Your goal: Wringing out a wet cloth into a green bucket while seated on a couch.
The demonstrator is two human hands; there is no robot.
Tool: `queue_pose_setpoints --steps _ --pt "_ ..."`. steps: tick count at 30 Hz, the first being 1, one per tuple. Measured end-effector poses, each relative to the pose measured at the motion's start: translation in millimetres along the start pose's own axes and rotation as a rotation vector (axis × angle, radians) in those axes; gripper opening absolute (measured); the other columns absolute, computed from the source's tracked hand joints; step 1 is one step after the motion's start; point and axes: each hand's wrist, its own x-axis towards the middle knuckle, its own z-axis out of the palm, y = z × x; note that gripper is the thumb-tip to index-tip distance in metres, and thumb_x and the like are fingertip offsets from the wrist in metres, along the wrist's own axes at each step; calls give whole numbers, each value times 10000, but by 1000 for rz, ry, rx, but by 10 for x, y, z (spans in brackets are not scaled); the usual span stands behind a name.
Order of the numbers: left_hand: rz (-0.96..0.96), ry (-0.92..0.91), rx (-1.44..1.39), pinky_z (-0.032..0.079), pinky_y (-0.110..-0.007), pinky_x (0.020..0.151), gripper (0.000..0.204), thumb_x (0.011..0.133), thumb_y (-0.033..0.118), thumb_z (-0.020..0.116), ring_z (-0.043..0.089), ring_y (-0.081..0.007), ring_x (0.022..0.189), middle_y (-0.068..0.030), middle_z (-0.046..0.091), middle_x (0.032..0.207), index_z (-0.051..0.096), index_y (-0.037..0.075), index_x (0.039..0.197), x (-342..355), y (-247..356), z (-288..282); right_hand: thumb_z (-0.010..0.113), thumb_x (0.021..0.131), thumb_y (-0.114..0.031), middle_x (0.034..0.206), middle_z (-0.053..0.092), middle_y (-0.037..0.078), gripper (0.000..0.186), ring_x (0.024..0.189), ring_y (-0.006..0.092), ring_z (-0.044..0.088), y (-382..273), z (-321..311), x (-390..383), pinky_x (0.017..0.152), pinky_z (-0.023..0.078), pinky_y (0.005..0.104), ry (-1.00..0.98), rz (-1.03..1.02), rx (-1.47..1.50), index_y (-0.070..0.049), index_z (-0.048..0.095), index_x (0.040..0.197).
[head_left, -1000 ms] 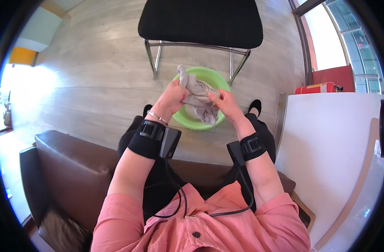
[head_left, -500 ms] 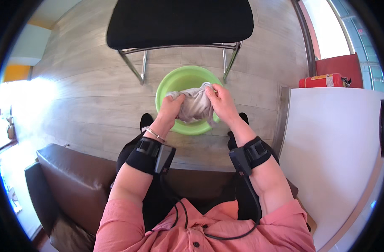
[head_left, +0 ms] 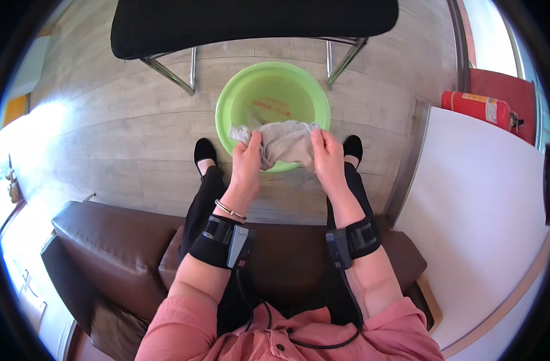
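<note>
A wet-looking pale grey cloth stretches between my two hands over the near rim of a light green basin. My left hand is closed on the cloth's left part, thumb on top, and a bunched end sticks out beyond it. At the cloth's right end, my right hand pinches the edge, and the fabric hangs down between the hands. Shallow liquid seems to lie in the basin, with reddish print on its bottom. The fingers under the cloth are partly hidden.
Beyond the basin stands a black chair with metal legs. My feet in black shoes flank the basin. A white tabletop is on the right, with a red fire extinguisher past its far edge. Brown sofa cushions lie below left.
Both hands have drawn back toward me with the cloth and now hold it spread wider and flatter. My head view has shifted, and more of the basin's inside shows.
</note>
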Motion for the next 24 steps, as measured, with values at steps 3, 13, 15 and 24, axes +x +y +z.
queue_pose_setpoints --steps 3,13,15,24 --pt "19 4 221 394 -253 533 278 865 277 508 503 -111 632 -24 550 747 542 4 905 86 103 -104 491 881 -266 573 455 141 316 519 223 435 -154 -59 68 507 351 342 46 -134 -215 9 483 725" --pt "-56 -410 -467 498 -332 619 235 904 212 420 580 -199 737 -100 570 849 517 6 963 18 -123 -177 516 894 -255 564 456 -30 332 514 46 381 -513 618 -597 442 318 232 -144 -377 54 8 515 691" --pt "-21 -467 -482 488 -328 572 189 887 161 416 572 -185 691 -90 563 828 525 12 928 104 -139 -239 532 883 -253 495 413 11 363 490 57 363 -527 697 -616 427 318 247 -153 -503 -111 1 485 628" --pt "-83 -298 -339 473 -351 561 222 878 173 383 559 -202 687 -91 559 803 528 8 907 -70 18 -80 511 830 -287 547 533 132 313 503 324 530 -527 759 -370 477 400 423 159 -532 -367 -68 542 608"
